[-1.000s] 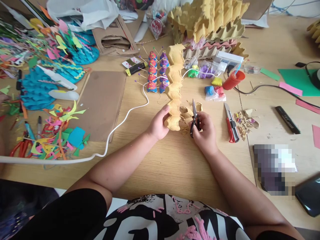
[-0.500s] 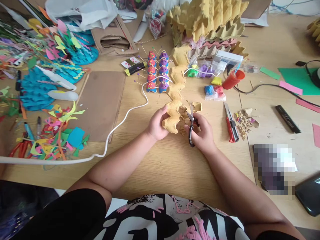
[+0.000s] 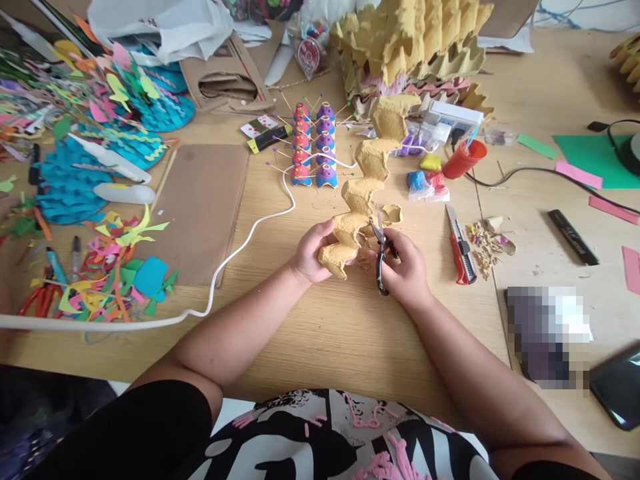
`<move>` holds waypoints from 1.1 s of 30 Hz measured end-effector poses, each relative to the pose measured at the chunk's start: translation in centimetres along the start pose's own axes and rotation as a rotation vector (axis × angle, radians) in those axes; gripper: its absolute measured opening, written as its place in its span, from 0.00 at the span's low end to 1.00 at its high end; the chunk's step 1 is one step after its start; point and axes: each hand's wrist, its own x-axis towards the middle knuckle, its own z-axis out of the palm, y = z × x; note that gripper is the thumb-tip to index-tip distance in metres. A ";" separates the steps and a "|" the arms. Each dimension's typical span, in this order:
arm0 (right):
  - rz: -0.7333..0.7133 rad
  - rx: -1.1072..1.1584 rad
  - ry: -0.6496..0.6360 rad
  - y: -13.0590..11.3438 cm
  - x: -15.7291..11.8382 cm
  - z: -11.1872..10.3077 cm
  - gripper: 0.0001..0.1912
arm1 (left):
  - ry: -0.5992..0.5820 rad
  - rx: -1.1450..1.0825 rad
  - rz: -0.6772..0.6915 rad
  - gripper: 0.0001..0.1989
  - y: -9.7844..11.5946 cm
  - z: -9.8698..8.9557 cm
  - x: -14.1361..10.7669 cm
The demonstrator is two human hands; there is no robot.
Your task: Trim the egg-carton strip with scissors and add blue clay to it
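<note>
My left hand (image 3: 311,255) grips the near end of a long yellow egg-carton strip (image 3: 363,193), which slants up and to the right over the table. In my right hand (image 3: 406,270) are black-handled scissors (image 3: 383,257), their blades parted and pointing away, close to the strip's right edge. Small cut carton scraps (image 3: 393,213) lie just behind the blades. Two painted carton rows, one red (image 3: 301,143) and one purple (image 3: 326,143), stand beyond my left hand with pins sticking out.
A red cutter (image 3: 462,250) lies right of my right hand beside shavings (image 3: 490,243). A white cable (image 3: 220,267) crosses at left, over brown cardboard (image 3: 200,207). Behind are stacked egg trays (image 3: 415,40) and a red cup (image 3: 465,159). Paper scraps (image 3: 95,287) lie left.
The strip has turned, its far end swinging right and its near end shifting slightly left. My right hand and the scissors have hardly moved.
</note>
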 end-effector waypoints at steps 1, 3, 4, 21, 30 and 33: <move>-0.005 -0.004 0.005 0.0 0.0 0.0 0.19 | 0.007 -0.007 0.001 0.19 -0.1 0.0 0.0; -0.019 -0.008 0.012 0.1 0.0 0.1 0.18 | 0.027 -0.022 -0.003 0.18 -0.1 -0.1 0.0; -0.024 -0.008 0.015 0.2 0.0 0.1 0.18 | 0.037 -0.028 -0.004 0.18 -0.1 -0.1 0.0; 0.000 -0.034 -0.003 0.0 0.2 -0.2 0.17 | 0.081 0.043 0.051 0.20 0.1 0.2 -0.1; 0.000 -0.035 0.037 0.1 0.1 -0.4 0.17 | 0.120 0.095 0.052 0.22 0.1 0.3 -0.2; -0.010 -0.037 0.041 0.1 0.1 -0.4 0.17 | 0.106 0.089 0.064 0.21 0.0 0.2 -0.2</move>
